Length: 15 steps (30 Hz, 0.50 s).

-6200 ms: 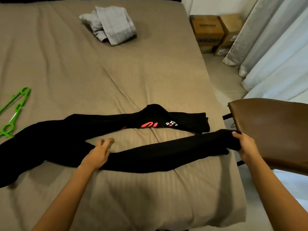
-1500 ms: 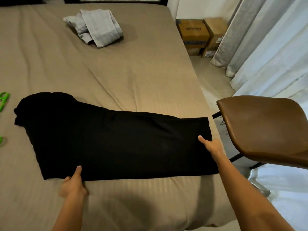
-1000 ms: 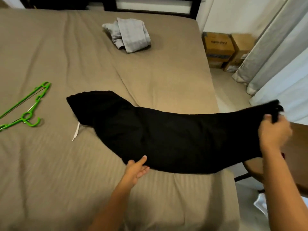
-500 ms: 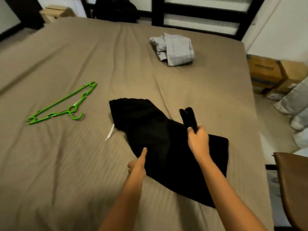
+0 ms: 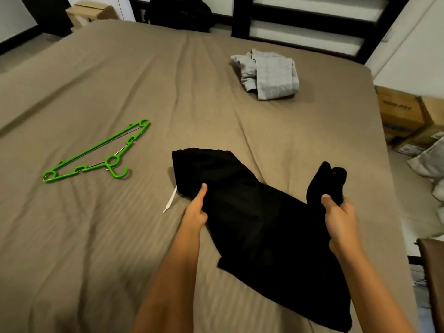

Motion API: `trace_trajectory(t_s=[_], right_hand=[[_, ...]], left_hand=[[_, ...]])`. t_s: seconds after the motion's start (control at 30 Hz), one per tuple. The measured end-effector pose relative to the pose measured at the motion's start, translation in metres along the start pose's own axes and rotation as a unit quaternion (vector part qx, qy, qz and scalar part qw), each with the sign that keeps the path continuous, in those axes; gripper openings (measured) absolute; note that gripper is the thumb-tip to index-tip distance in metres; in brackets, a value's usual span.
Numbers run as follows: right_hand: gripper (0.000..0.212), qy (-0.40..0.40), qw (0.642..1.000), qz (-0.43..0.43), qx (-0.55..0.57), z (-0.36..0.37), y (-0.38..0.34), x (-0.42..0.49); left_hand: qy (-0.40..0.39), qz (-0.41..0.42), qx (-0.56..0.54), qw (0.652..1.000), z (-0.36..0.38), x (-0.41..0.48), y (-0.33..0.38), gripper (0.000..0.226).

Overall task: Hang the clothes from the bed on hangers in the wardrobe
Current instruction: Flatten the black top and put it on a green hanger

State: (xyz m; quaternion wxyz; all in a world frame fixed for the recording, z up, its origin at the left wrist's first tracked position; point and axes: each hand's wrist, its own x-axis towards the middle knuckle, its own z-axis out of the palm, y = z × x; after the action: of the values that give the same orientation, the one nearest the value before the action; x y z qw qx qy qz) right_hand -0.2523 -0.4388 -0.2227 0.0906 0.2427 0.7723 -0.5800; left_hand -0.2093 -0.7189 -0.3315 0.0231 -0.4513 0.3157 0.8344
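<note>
Trousers [image 5: 252,224], stretched out a second before, lay doubled on the bed [image 5: 120,236]. Left grip [image 5: 195,210] pinched the waist edge; right grip [image 5: 338,217] clutched the cuffs. Probably ready for the green hanger [image 5: 96,152] nearby.

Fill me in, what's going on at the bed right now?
A person is handling the black trousers on the bed. The left hand pinches them near the waist end, and the right hand grips the bunched leg ends, raised over the rest. The green hanger lies apart on the sheet to the left, untouched, and the grey clothes sit farther back.
</note>
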Motion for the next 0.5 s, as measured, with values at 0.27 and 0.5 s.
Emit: trace_trajectory(t_s=[0.27, 0.5], right_hand=[[0.034, 0.045, 0.997, -0.001, 0.069, -0.006, -0.009, -0.003], [0.032, 0.007, 0.998, -0.044, 0.039, 0.034, -0.037, -0.023]], left_hand=[[0.250, 0.156, 0.080, 0.952, 0.014, -0.013, 0.028, 0.054], [0.288, 0.122, -0.132, 0.940, -0.069, -0.052, 0.014, 0.083]])
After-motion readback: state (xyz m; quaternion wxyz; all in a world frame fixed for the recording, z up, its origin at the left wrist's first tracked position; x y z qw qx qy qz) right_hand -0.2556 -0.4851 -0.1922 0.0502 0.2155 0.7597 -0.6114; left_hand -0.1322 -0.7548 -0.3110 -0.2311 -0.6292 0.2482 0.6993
